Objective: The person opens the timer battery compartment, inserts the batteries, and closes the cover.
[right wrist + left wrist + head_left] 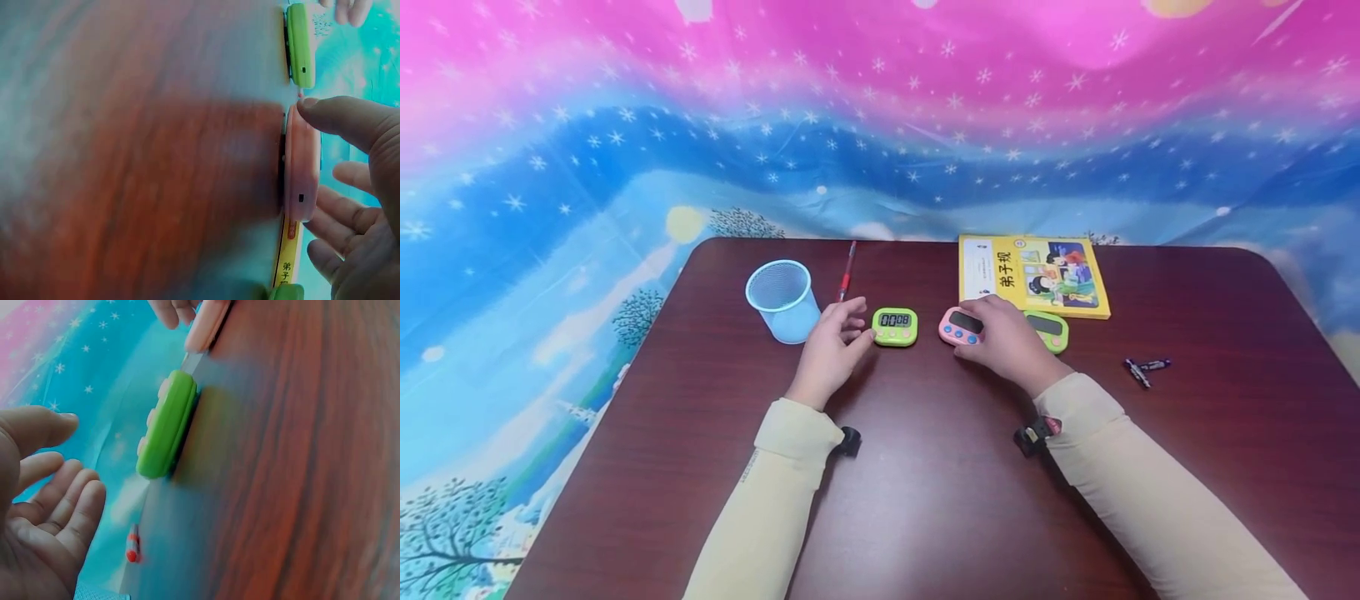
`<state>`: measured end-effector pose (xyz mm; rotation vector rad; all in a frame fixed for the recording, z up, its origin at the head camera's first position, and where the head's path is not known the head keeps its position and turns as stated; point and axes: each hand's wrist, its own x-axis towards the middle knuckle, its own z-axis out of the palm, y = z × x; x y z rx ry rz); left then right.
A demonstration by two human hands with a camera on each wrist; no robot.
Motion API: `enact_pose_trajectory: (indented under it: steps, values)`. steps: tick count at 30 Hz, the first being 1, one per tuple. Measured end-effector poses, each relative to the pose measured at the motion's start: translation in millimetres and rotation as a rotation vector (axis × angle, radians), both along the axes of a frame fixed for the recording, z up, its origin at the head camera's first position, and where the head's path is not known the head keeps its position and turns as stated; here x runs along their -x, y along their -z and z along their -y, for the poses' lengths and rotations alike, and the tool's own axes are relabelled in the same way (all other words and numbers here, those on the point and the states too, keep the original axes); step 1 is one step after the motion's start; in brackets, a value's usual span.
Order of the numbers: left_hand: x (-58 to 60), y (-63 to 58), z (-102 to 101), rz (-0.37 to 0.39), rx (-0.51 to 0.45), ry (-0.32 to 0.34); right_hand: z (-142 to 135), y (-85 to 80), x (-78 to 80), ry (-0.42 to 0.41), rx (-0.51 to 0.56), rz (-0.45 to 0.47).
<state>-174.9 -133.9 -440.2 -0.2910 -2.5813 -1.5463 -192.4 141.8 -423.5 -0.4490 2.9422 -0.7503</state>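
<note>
My right hand (1003, 337) spans a pink timer (957, 327) with blue buttons, thumb at its near edge and fingers at its far edge. In the right wrist view the thumb touches one end of the pink timer (301, 165), which lies on the table. My left hand (833, 346) hovers beside a green timer (895, 327) reading 00:08, its fingers relaxed and holding nothing. The left wrist view shows a gap between that hand and the green timer (165, 428). A second green timer (1054, 332) lies partly hidden behind my right hand.
Left of my left hand stands a light-blue mesh pen cup (790, 312). A red pen (847, 271) lies behind that hand. At the back is a yellow book (1075, 304). Two small dark cylinders, perhaps batteries (1138, 372), lie on the brown table (925, 500) at right.
</note>
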Motion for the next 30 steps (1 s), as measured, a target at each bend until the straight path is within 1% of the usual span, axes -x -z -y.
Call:
enact_pose_trajectory:
  steps: [4, 8, 14, 18, 22, 26, 30]
  values:
    - [-2.5, -1.8, -3.2, -0.050, -0.023, 0.003, -1.1, 0.7, -0.3, 0.026, -0.015, 0.050]
    - [-5.2, -4.6, -6.2, -0.085, -0.041, 0.018, 0.0, 1.7, 0.8, 0.024, -0.031, 0.080]
    - [-7.5, -4.1, -10.0, -0.105, -0.047, 0.045, -1.7, 1.8, -1.0, 0.022, -0.009, 0.053]
    - [-8.8, -3.0, -12.9, -0.104, -0.049, 0.083, -4.5, 0.6, -6.7, 0.034, 0.040, 0.024]
    - [-10.2, -2.2, -16.0, -0.105, -0.046, 0.105, -5.1, -4.3, -14.6, 0.033, 0.109, 0.026]
    - [-13.2, -2.4, -20.4, -0.101, -0.061, 0.134, -6.0, -10.8, -22.9, 0.042, 0.195, 0.049]
    - [-17.2, -4.0, -27.1, -0.117, -0.061, 0.178, -8.4, -17.2, -31.5, 0.068, 0.317, 0.118]
